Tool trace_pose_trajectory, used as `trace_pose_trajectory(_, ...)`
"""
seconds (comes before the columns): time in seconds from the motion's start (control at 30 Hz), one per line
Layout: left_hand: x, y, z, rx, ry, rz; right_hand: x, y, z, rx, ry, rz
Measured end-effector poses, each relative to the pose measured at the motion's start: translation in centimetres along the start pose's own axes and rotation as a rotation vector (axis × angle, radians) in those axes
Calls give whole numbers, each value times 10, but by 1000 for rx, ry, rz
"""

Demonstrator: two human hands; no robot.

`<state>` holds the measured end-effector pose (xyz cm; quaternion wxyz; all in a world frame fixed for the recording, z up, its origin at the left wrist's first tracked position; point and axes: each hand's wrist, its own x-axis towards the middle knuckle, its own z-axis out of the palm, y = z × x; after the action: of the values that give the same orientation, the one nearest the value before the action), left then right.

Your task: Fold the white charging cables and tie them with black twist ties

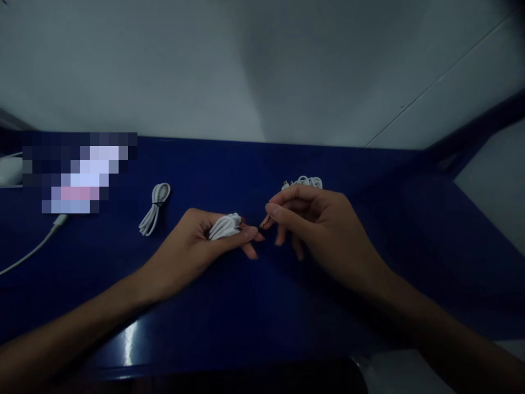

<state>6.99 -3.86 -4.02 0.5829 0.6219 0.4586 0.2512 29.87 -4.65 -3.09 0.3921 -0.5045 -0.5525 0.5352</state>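
Note:
My left hand [194, 238] is closed around a coiled white cable [224, 226], pressing the bundle between thumb and fingers. Close by on the right, my right hand [332, 224] has its thumb and index fingertip pinched together. A small dark sliver shows at that pinch, too faint to make out. The fingertips of both hands are near each other over the blue table. Partly hidden behind my right hand lie more white cables [314, 181], with a metal plug end showing. Left of my left hand rests another white cable [153, 210], coiled and bound with a black tie.
At the left, a bright pixelated device [88, 175] lies on the blue table [229, 306], with a white charging cord [39, 251] running from it. A white object [11, 171] sits at the left edge. A pale wall [184, 71] rises behind the table.

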Motion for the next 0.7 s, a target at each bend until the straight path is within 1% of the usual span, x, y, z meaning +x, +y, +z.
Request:
trace_pose_trajectory(0.17, 1, 0, -1, -81, -2, -115, 0, -3, 0, -42, 54, 14)
trace_pose_trajectory(0.37, 2, -3, -4, -273, 25, -184, 1, -1, -3, 39, 85, 22)
trace_pose_trajectory(0.6, 1, -8, -4, -237, 80, -155, 2, 0, -6, 4, 55, 17)
trace_pose_trajectory(0.7, 0, -9, -3, -210, 75, -148, 2, -2, -6, -28, 66, -8)
